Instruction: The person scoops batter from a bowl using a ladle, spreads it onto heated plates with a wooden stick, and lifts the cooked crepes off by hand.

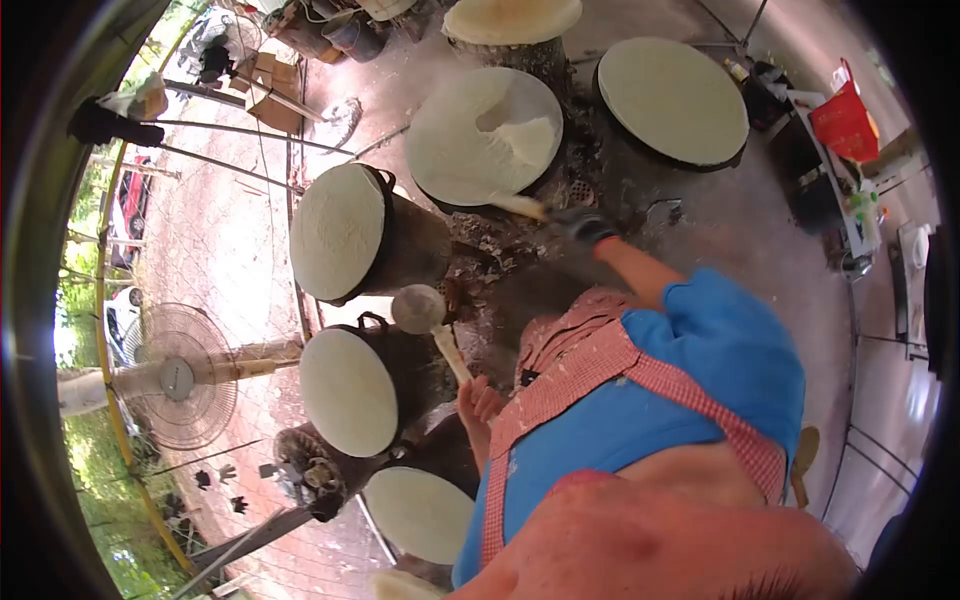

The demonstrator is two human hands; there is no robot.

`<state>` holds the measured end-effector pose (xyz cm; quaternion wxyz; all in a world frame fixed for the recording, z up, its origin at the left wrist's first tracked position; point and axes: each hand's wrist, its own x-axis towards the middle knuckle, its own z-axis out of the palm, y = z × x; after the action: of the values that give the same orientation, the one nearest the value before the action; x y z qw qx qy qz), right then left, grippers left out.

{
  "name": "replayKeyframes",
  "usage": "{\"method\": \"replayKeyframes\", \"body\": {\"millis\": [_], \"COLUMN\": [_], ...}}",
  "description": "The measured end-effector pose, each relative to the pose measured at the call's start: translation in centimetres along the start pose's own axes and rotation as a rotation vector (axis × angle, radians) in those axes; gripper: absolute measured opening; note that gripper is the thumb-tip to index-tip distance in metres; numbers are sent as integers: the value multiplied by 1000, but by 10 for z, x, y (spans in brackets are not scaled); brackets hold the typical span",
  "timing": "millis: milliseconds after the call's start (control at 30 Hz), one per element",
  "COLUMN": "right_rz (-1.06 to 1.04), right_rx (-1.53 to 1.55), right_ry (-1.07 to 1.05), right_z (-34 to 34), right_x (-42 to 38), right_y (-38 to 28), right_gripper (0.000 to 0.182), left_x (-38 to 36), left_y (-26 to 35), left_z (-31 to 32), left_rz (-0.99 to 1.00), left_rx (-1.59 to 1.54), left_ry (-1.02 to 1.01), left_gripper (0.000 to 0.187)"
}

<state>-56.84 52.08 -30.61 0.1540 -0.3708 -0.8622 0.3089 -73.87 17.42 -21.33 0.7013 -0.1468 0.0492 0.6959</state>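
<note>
My right hand (585, 226), in a dark glove, grips a pale wooden spreader (520, 207) whose tip rests on the edge of a round griddle (440, 150). A thin sheet of pale batter on that griddle is partly lifted or folded at its right side. My left hand (481, 402) is bare and closed on the handle of a ladle (418, 308), whose round bowl hangs between two drum stoves. I wear a blue shirt and a red checked apron dusted with flour.
Several more round griddles coated with pale batter ring me: upper right (672, 100), top (512, 18), left (335, 232), lower left (348, 392) and bottom (420, 515). A standing fan (180, 378) is at the left. Red packaging (845, 122) sits on a rack at the right.
</note>
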Motion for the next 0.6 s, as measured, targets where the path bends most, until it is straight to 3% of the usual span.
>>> {"method": "replayKeyframes", "body": {"millis": [33, 67, 100, 167, 200, 267, 333, 400, 433, 500, 533, 567, 600], "right_rz": [4, 89, 182, 386, 405, 223, -248, -46, -72, 410, 450, 286, 529], "right_rx": [22, 373, 726, 211, 91, -161, -405, 251, 246, 613, 413, 135, 22], "right_ry": [7, 126, 234, 247, 291, 232, 126, 219, 239, 323, 213, 375, 221], "right_z": [8, 8, 5, -72, -68, -4, 59, 57, 23, -41, -75, -81, -100], "right_x": [0, 18, 34, 48, 61, 69, 14, -13, 16, 49, 93, 133, 180], "right_y": [31, 85, 118, 55, 53, 79, 133, 139, 134, 117, 96, 90, 78], "right_gripper": [38, 37, 37, 33, 34, 35, 38, 32, 32, 34, 36, 38, 34], "left_x": [-4, 1, 7, 6, 10, 22, 33, 41, 48, 50, 54, 60, 66], "left_y": [12, 17, -1, 14, 14, 10, 14, 19, 18, 10, 9, 9, 7], "left_z": [-13, -16, 20, -7, -7, 0, 4, 7, 9, 11, 12, 10, 6], "left_rz": [-65, -89, -35, -85, -84, -77, -78, -80, -76, -51, -45, -53, -70], "left_rx": [41, 164, 80, 75, 67, 14, 15, 33, 38, 28, 35, 36, 23], "left_ry": [14, -56, 26, 99, 141, 258, 320, 359, 380, 446, 498, 492, 465], "left_gripper": [33, 33, 32, 31, 31, 31, 31, 31, 31, 31, 31, 31, 31]}}
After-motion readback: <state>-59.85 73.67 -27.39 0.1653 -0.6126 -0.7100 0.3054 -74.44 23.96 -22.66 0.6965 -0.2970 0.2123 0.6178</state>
